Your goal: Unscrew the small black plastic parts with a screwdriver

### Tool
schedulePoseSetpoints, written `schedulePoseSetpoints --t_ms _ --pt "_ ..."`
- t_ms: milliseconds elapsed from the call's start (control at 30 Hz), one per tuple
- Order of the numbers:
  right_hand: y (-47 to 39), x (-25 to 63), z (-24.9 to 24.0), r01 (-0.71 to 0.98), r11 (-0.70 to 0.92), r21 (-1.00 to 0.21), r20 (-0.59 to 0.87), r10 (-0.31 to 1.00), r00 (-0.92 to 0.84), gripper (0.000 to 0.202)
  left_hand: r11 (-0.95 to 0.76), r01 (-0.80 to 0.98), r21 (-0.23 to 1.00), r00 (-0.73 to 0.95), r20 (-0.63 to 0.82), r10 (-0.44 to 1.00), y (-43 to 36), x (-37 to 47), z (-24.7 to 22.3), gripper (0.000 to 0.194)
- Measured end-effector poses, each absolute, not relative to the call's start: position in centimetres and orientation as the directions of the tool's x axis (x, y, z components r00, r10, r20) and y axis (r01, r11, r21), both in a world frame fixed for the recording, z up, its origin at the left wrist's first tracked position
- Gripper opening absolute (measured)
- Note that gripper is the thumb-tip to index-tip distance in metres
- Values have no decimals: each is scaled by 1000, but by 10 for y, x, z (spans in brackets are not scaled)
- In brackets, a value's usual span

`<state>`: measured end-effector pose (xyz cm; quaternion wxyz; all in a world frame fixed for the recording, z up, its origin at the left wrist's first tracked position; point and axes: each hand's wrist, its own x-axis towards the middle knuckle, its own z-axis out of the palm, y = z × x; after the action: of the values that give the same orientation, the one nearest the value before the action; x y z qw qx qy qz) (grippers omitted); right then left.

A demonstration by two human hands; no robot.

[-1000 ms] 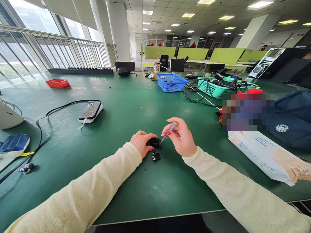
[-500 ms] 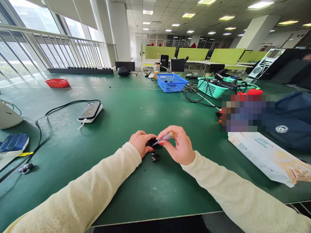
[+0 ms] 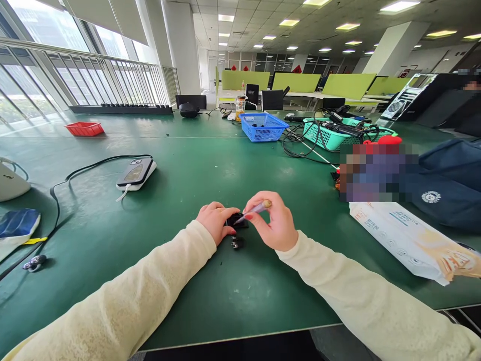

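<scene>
My left hand [image 3: 213,220] is closed, with thumb and fingers gripping the left end of a small black plastic part [image 3: 240,223] on the green table. A screwdriver [image 3: 260,207] with a translucent purplish handle and a tan end is pinched in my right hand [image 3: 273,220]. It slants down to the left, its tip at the black part; whether the tip touches cannot be made out. Just nearer to me, below my left thumb, lies another small black piece [image 3: 236,242] with shiny bits.
On the green table [image 3: 240,296], a phone [image 3: 136,170] rests on a white block at left. Farther back stand a red tray [image 3: 84,129], a blue basket [image 3: 263,127] and a green basket [image 3: 330,135] with cables. At right lie a white packet [image 3: 406,238] and a dark bag [image 3: 451,185].
The whole view has shifted slightly. Both hands keep their grips, and the screwdriver stays slanted at the black part with hardly any visible movement.
</scene>
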<state>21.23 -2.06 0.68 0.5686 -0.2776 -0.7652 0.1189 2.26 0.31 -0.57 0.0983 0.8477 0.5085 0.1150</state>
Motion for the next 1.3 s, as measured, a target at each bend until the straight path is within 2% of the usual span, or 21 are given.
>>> schedulePoseSetpoints --t_ms 133,500,700,800,900,1000,1100,1233,1300 --pt "-19 218 7 268 790 -552 801 591 -92 17 -466 847 257 460 88 884 2 23 -6 55" --pt "-11 215 5 290 728 -622 703 681 -203 17 -499 833 238 496 75 865 0 24 -5 48" --pt "-9 217 6 260 688 -678 661 725 -193 18 -571 789 229 527 227 819 -1 22 -10 45" --pt "-10 219 7 188 694 -695 685 718 -120 20 -586 782 210 518 303 800 -6 21 -5 45" --pt "-8 223 10 43 725 -687 726 685 63 23 -532 834 148 468 321 823 -14 20 8 48" --pt "-2 228 11 -19 742 -671 721 657 220 26 -372 927 43 349 260 900 -24 19 21 53" --pt "6 232 8 7 697 -717 676 694 247 28 -237 970 -59 243 129 961 -31 17 27 55" --pt "10 232 3 43 636 -770 627 744 232 28 -206 972 -111 201 -59 978 -34 14 25 55" --pt "9 231 2 55 634 -771 628 743 232 28 -207 974 -90 202 -66 977 -33 14 20 51"
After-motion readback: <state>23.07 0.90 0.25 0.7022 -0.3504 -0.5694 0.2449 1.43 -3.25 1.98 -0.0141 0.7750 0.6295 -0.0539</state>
